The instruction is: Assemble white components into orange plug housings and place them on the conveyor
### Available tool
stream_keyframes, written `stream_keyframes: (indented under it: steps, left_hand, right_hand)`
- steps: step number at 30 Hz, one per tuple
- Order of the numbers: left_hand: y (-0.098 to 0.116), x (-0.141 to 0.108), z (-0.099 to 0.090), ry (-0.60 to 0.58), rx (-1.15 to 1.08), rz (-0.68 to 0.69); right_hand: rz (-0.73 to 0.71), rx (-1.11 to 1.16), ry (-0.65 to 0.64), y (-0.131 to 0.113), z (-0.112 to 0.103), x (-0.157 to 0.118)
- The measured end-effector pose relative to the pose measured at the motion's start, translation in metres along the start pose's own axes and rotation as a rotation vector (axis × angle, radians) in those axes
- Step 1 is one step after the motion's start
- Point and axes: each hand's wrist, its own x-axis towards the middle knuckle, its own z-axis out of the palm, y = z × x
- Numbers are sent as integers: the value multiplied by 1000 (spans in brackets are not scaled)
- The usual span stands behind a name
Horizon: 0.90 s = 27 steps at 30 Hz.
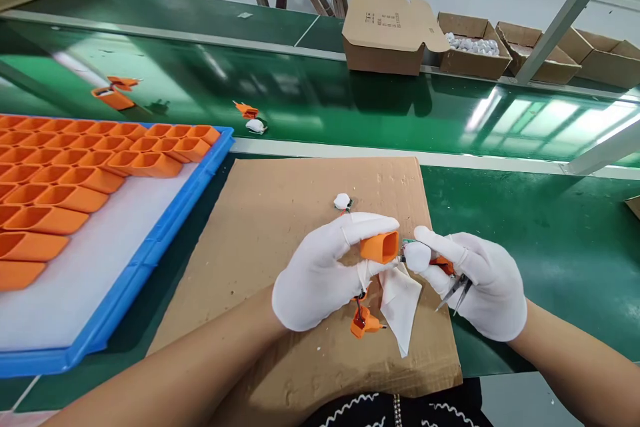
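Observation:
My gloved left hand [320, 273] pinches a hollow orange plastic housing [380, 248], its open end facing right. In my gloved right hand [483, 287] is a white rounded part [417, 257] with a bit of green circuit board, close beside that opening. Tweezers [457, 293] point down-left from the same hand, and an orange piece [443, 265] shows between its fingers. Below my left hand lies an orange piece with dark wires [365, 322]. A white cloth [401, 307] spreads under the hands. Behind them sits another white part with wires [343, 201].
A cardboard sheet [280, 213] covers the green bench [500, 207]. At left, a blue-rimmed tray [165, 233] holds rows of orange housings [75, 177]. More orange parts [114, 97] lie past the bench's rail. Cardboard boxes [385, 33] line the back shelf, below a slanted metal post [570, 10].

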Motion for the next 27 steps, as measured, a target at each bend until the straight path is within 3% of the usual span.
stream_keyframes:
  steps: [8, 21, 27]
  left_hand:
    - [4, -1, 1, -57, 58, -15]
    - [3, 1, 5, -85, 31, 104]
    - [8, 4, 5, -142, 89, 61]
  right_hand:
    - [-26, -106, -10, -3, 3, 0]
    - [-73, -452, -43, -13, 1, 7]
    - [-75, -499, -89, -16, -1, 5]
